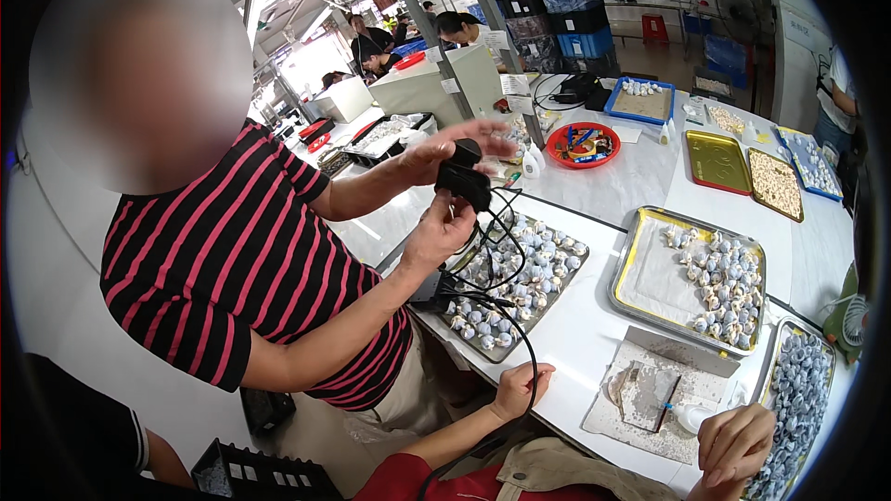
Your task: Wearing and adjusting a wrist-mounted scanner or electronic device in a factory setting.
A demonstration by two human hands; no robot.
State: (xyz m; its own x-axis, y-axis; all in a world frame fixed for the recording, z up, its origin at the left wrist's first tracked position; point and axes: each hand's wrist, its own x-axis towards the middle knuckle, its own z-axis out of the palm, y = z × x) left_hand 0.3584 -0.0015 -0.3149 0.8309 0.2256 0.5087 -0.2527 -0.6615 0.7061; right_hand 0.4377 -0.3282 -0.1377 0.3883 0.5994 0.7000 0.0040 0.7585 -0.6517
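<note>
A white bottle (691,417) with a blue tip is laid just to the left of the right hand (736,445), over a spattered board (601,419); whether the two touch cannot be told. The right hand's fingers are loosely bent, and the palm is hidden. The left hand (522,392) is held well apart from it, with fingers curled in at the table edge; whether anything is gripped by either hand cannot be told. The left hand is crossed by a black cable (531,343). Beyond the right hand, small blue-and-white figurines (729,283) are gathered in a metal tray (640,234). Beyond the left hand, a black device (464,184) is held in both hands of a co-worker (246,260). Farther beyond, paper labels (515,84) are fixed to a metal post, their writing too small to read.
</note>
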